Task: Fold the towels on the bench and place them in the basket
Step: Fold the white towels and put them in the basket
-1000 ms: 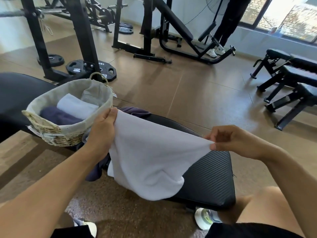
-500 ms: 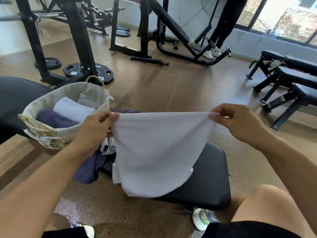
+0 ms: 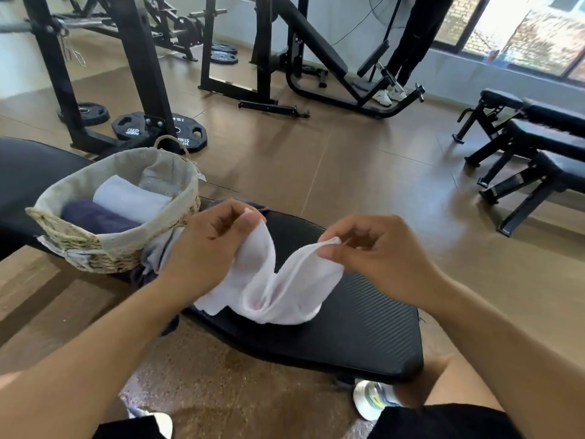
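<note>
Head view: the left hand (image 3: pixel 212 245) and the right hand (image 3: pixel 373 251) each pinch an upper corner of the white towel (image 3: pixel 278 289), both grips grasping cloth between thumb and fingertips. The two corners are near each other but apart, and the towel sags between them in a deep fold whose lower edge rests on the surface (image 3: pixel 364 327), a black ribbed pad. To the right of the towel the pad lies bare up to its near and right edges. The basket (image 3: pixel 104 251) sits on the left end of the surface, just beside the left hand, and holds a rolled white towel (image 3: pixel 129 198) touching a dark towel (image 3: pixel 95 217). More dark cloth (image 3: pixel 152 267) lies bunched between basket and left wrist, hanging over the near edge. Beyond the surface the brown floor (image 3: pixel 348 172) stretches open to a black rack (image 3: pixel 136 74), weight plates (image 3: pixel 158 131) and black benches (image 3: pixel 538 147) at the right. A person's legs (image 3: pixel 411 42) stand at the far wall.
</note>
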Motion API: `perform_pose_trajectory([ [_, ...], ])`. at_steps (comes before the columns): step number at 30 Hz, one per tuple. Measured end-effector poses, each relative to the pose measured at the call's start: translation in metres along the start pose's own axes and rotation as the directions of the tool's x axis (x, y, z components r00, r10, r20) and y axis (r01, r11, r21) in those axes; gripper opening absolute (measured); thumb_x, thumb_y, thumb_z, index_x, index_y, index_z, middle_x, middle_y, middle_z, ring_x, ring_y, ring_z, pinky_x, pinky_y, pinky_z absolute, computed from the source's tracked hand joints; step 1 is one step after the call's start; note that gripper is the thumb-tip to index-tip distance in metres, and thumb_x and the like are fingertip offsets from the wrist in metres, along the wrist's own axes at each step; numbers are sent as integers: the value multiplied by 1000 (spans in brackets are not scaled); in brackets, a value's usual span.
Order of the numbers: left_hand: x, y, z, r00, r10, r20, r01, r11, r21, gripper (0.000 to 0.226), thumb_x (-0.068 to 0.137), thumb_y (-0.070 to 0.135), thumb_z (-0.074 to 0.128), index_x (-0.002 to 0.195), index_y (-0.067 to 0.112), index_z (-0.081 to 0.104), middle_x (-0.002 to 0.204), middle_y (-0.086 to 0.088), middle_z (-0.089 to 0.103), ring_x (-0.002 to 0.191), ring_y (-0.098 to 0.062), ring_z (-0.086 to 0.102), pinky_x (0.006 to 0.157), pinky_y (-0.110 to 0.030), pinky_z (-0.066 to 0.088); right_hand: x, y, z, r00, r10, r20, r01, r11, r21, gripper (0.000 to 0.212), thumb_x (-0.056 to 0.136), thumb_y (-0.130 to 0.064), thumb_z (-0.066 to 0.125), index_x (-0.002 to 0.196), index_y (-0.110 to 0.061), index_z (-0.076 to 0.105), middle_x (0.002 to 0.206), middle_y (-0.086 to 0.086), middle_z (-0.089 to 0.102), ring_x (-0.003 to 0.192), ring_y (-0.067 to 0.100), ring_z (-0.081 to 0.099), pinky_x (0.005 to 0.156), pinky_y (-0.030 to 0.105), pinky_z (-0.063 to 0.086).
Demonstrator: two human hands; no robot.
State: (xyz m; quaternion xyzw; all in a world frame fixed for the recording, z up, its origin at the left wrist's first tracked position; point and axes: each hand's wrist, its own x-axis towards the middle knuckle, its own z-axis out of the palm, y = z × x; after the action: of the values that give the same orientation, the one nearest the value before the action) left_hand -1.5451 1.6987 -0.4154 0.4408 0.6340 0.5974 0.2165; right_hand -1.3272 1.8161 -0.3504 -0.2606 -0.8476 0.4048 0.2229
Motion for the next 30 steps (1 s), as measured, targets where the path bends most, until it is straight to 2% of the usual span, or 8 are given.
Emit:
perform_pose_trajectory([
  [2,-6,5,11,999,52,-7,-52,995,86,21,97,40,55,86,26,67,82,-8,69,72,-23,62,72,-35,51,4,-1,12,999,-38,18,38,999,33,8,80,-32,83,86,-34,78,82,-2,76,74,32,66,70,44,57],
  [5,-16,14,21,988,11,156,-10,1000,-8,21,97,45,60,87,26,64,67,-14,54,55,-18,40,52,-24,34,7,-3,29,994,-105,36,102,992,68,11,77,-35,85,85,-33,79,78,-10,75,64,19,63,60,23,52],
  [8,-21,11,20,967,66,247,-83,995,60,30,81,56,73,88,27,70,70,-9,61,61,-26,52,56,-34,41,15,2,40,997,-72,14,70,991,113,16,76,-22,89,83,-25,74,78,-5,74,67,23,66,60,26,55],
  [12,-16,-1,18,974,33,226,-55,994,94,18,84,40,75,85,22,76,78,-8,71,78,-28,63,72,-44,50,26,25,48,998,-25,63,15,987,160,22,80,-17,86,94,-24,70,87,-5,74,80,21,70,77,35,59],
  [15,-6,-18,16,994,-12,109,-7,984,177,11,89,33,71,79,29,74,65,13,67,65,-4,60,59,-16,45,36,59,48,968,66,243,-96,989,112,18,88,-21,79,104,-25,71,99,-4,76,93,16,73,91,41,59],
  [17,8,-33,8,997,-64,-52,74,968,239,17,92,32,69,76,26,68,63,13,62,63,2,55,60,-9,40,37,87,49,937,118,328,-129,992,11,15,91,-19,76,104,-25,73,103,-7,76,97,13,72,93,45,57],
  [23,47,-74,-25,882,-278,-382,349,928,130,36,100,38,58,89,4,62,79,-7,59,72,-17,52,67,-32,41,26,133,56,843,177,507,-117,982,-148,25,88,-29,78,110,-38,70,111,-16,72,99,7,68,94,38,55],
  [30,65,-95,-32,839,-344,-421,458,865,207,34,96,47,58,79,18,62,82,-3,65,85,-29,60,85,-44,50,26,138,56,773,183,607,-90,979,-181,60,66,-48,91,119,-44,63,122,-27,65,118,-3,57,104,22,44],
])
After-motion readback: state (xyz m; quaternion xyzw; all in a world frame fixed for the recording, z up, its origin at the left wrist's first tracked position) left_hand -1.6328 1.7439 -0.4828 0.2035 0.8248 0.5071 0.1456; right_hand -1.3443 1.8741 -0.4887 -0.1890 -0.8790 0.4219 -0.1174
